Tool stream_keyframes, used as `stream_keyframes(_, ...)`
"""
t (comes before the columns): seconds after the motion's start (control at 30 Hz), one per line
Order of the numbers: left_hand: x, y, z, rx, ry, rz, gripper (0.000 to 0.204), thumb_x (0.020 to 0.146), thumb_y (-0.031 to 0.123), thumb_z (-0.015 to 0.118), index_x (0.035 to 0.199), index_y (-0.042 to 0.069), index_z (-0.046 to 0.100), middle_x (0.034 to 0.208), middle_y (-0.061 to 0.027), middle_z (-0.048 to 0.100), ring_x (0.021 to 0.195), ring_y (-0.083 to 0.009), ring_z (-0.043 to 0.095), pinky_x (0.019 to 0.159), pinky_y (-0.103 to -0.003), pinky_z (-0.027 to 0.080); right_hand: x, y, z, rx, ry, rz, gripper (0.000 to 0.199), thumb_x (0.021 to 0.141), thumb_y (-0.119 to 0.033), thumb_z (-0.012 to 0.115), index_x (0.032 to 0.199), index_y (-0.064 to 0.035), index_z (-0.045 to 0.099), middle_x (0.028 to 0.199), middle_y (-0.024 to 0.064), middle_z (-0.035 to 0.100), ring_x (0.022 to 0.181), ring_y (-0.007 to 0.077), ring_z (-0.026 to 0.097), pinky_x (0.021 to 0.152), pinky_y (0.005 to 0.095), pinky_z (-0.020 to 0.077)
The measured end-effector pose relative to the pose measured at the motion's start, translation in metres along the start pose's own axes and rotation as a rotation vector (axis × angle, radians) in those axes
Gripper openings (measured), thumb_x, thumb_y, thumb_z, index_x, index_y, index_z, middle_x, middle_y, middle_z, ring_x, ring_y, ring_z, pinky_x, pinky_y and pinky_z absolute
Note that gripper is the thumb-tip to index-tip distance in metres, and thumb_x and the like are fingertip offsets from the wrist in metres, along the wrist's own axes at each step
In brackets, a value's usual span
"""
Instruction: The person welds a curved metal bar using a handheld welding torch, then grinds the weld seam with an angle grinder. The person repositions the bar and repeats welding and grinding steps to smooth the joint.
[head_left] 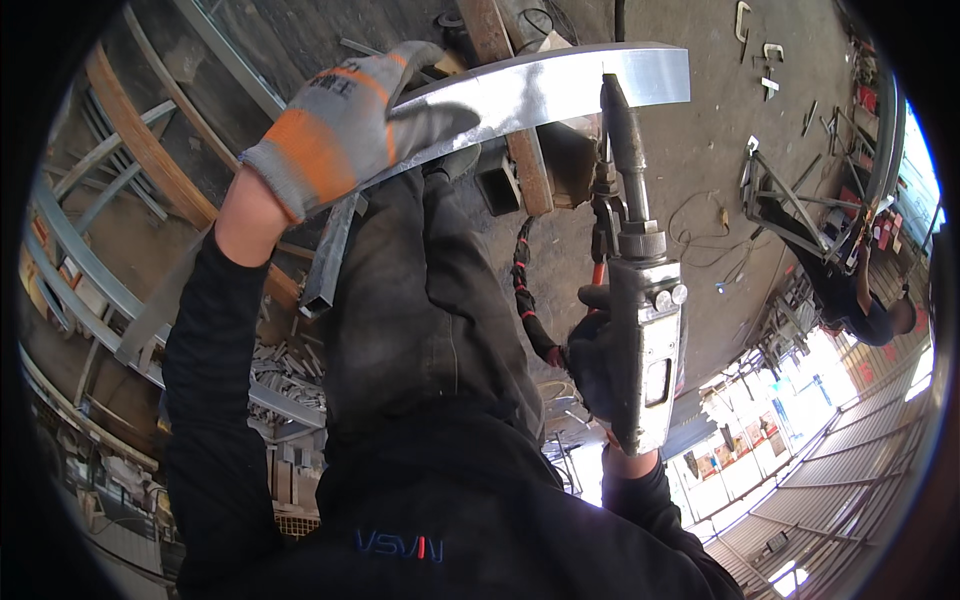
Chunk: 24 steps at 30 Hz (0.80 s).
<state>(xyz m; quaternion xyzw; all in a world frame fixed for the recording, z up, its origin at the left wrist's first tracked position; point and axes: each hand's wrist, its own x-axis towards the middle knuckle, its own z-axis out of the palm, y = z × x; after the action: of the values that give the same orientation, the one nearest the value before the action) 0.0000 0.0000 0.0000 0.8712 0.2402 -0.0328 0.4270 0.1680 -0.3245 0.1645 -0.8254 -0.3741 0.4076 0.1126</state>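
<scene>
My left hand (pixel 330 130), in a grey and orange work glove, is closed over a long, shiny, flat-faced metal bar (pixel 560 88). The bar runs from beside my left wrist to the upper right, looking bowed in this view. In a dark glove, my right hand (pixel 590 360) wraps the grip of a silver handheld welding gun (pixel 645 350), which hides part of the fingers. The gun's dark nozzle (pixel 612 100) points up the view, its tip at the bar's face near the right end; whether it touches, I cannot tell. A thin feed tube runs alongside the nozzle.
A rusty metal beam (pixel 525 160) passes under the bar, near a square tube (pixel 497 180). A wrapped black cable (pixel 525 290) leads to the gun. Long metal lengths (pixel 150 140) lie left. Clamps (pixel 742 22) lie on the floor; another person (pixel 850 290) works near a metal frame at right.
</scene>
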Motion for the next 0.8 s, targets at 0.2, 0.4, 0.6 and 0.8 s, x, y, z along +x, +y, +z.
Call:
stream_keyframes(0.2,0.016,0.008,0.026,-0.178,-0.124,-0.323,0.083,0.101,0.065,0.079,0.146,-0.004,0.071,0.128,-0.0295,0.080,0.122,-0.0424,0.079,0.107,-0.048,0.063,-0.003,-0.001,0.006,-0.017,0.105,-0.093,0.056,0.089,0.006,0.075,0.144,0.0035,0.067,0.123,0.0139,0.079,0.099,0.0152,0.077,0.077,0.0284,0.0602)
stream_keyframes(0.4,0.013,0.020,0.019,-0.140,-0.044,-0.323,0.088,0.097,0.067,0.082,0.150,-0.002,0.069,0.133,-0.0288,0.079,0.123,-0.0427,0.078,0.106,-0.049,0.063,-0.001,-0.009,0.002,-0.250,0.190,-0.113,0.045,0.086,-0.007,0.081,0.132,-0.0085,0.079,0.117,0.0053,0.084,0.098,0.0177,0.080,0.080,0.0331,0.0612)
stream_keyframes(0.6,-0.011,0.041,0.005,0.132,0.227,-0.103,0.084,0.083,0.045,0.099,0.150,0.006,0.067,0.137,-0.0204,0.074,0.126,-0.0393,0.073,0.108,-0.051,0.060,-0.007,0.001,0.002,-0.072,0.061,-0.021,0.053,0.087,0.000,0.080,0.138,-0.0004,0.071,0.123,0.0105,0.078,0.092,0.0159,0.076,0.080,0.0320,0.0600)
stream_keyframes(0.8,-0.020,0.068,0.022,0.410,0.375,-0.042,0.076,0.078,0.030,0.099,0.144,0.011,0.066,0.132,-0.0139,0.067,0.116,-0.0397,0.069,0.096,-0.053,0.055,-0.017,0.012,0.009,0.192,0.120,0.023,0.054,0.092,-0.007,0.081,0.144,-0.0039,0.067,0.120,0.0073,0.075,0.098,0.0189,0.073,0.083,0.0339,0.0594)
